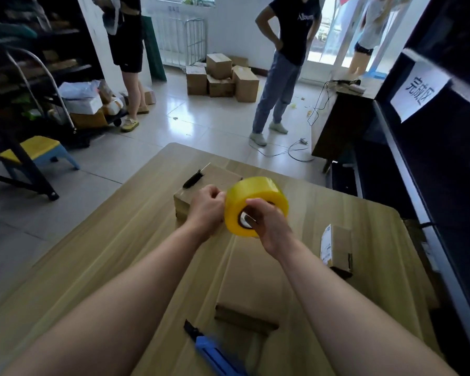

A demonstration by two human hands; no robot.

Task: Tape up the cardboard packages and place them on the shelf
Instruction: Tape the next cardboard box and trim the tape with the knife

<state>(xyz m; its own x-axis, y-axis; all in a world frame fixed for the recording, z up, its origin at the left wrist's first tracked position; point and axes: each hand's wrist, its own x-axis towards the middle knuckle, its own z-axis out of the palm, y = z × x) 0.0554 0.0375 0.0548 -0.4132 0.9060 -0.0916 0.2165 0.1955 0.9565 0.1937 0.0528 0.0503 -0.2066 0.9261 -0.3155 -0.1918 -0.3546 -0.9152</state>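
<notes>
A fat yellow tape roll [255, 199] is held up above the wooden table [136, 240]. My right hand [269, 226] grips it with fingers hooked into its core. My left hand [206, 210] pinches at the roll's left rim, where the tape end lies. Behind the hands lies a flat cardboard package [217, 177] with a black knife [194, 179] on top. A small labelled box [337, 249] sits at the right of the table. A long cardboard package [253, 289] lies beneath my forearms.
A blue utility knife [215, 354] lies at the table's near edge. A dark shelf [432, 185] with a white paper sign [418, 90] stands on the right. Three people stand on the tiled floor beyond, near stacked cartons [223, 77]. A trolley and step stool are at left.
</notes>
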